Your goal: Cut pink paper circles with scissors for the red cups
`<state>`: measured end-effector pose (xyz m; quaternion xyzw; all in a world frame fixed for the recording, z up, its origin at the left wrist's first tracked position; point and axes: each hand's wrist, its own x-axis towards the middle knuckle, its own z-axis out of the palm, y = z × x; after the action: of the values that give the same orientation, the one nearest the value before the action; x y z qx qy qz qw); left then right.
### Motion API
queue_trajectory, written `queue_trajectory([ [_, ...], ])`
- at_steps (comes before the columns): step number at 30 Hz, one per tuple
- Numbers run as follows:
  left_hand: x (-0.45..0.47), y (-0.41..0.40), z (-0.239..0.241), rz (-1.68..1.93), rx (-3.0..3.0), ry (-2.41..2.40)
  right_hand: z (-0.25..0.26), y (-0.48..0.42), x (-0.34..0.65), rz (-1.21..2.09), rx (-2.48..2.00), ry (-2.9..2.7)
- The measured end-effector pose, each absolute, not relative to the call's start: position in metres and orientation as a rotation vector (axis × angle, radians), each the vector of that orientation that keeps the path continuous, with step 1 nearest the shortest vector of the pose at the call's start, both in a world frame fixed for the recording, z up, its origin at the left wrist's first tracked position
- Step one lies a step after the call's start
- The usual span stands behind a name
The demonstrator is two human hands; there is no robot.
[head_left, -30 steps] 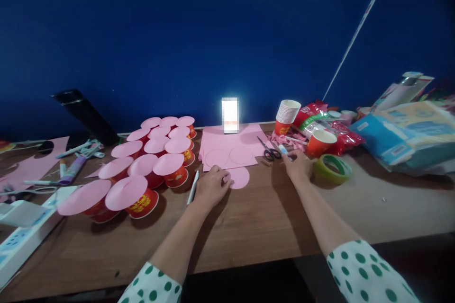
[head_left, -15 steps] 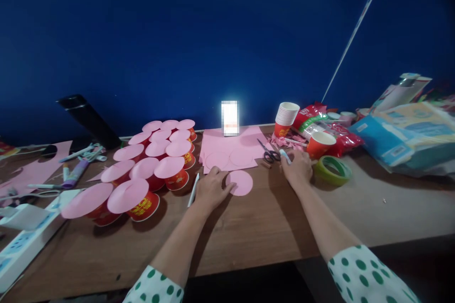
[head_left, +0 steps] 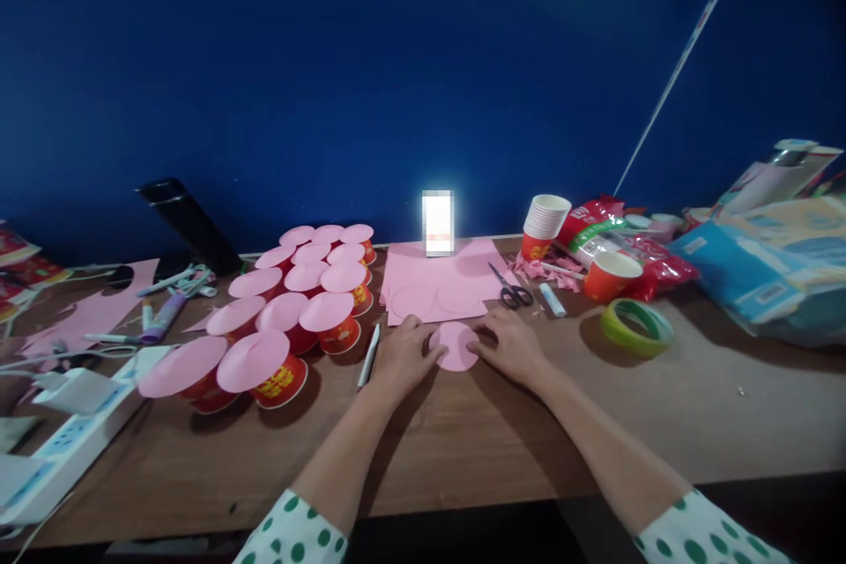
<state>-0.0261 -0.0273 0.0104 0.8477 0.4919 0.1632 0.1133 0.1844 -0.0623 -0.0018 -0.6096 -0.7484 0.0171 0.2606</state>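
Observation:
A cut pink paper circle (head_left: 455,346) lies on the wooden table (head_left: 515,441) between my hands. My left hand (head_left: 403,355) touches its left edge with curled fingers. My right hand (head_left: 508,348) rests on its right edge, fingers bent onto the paper. Just behind lies a pink sheet (head_left: 440,282) with circles drawn on it. A white pen (head_left: 368,356) lies beside my left hand. Scissors (head_left: 510,291) and a white glue stick (head_left: 552,300) lie behind my right hand.
Several red paper cups topped with pink discs (head_left: 284,317) stand at the left. A cup stack (head_left: 543,227), a single red cup (head_left: 609,275), a green tape roll (head_left: 635,326) and packages (head_left: 760,273) fill the right. A power strip (head_left: 72,432) and pens (head_left: 162,317) lie far left.
My right hand has left the glue stick by the scissors and come left onto the pink circle. My left hand stayed at the circle's left edge.

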Motion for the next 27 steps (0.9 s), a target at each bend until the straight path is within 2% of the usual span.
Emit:
queue_trajectory([
  [6,-0.019,-0.025,0.005,0.801,2.144,1.175,0.001,-0.062,0.184,0.312,-1.583,-1.917],
  [11,-0.014,-0.022,0.007,1.035,1.693,1.055,0.008,-0.058,0.188,0.692,-1.442,-1.735],
  [16,-0.009,-0.015,0.018,1.057,1.499,0.989,0.029,-0.046,0.197,1.020,-1.253,-1.644],
  [20,-0.005,-0.011,0.033,0.984,1.332,1.025,0.044,-0.033,0.195,1.083,-1.266,-1.405],
  [27,0.011,-0.002,0.030,0.963,1.153,0.989,0.022,-0.016,0.184,1.350,-1.063,-0.960],
])
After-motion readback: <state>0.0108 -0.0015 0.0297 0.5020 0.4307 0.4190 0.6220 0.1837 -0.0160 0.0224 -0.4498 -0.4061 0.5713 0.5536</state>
